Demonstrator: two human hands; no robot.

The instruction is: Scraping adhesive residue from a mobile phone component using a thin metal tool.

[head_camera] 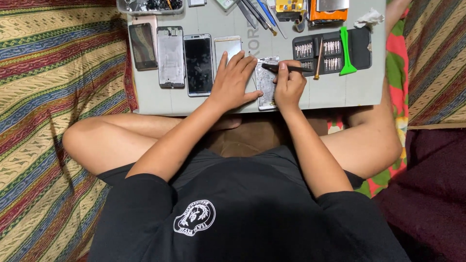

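Head view: the left hand lies flat, fingers spread, pressing the left edge of an opened phone on the table. Touching the phone's right side, the right hand is curled around black tweezers, tip over the phone's top.

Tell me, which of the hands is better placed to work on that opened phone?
Probably the right hand: it holds the black tool over the phone. The left hand lies flat, steadying it.
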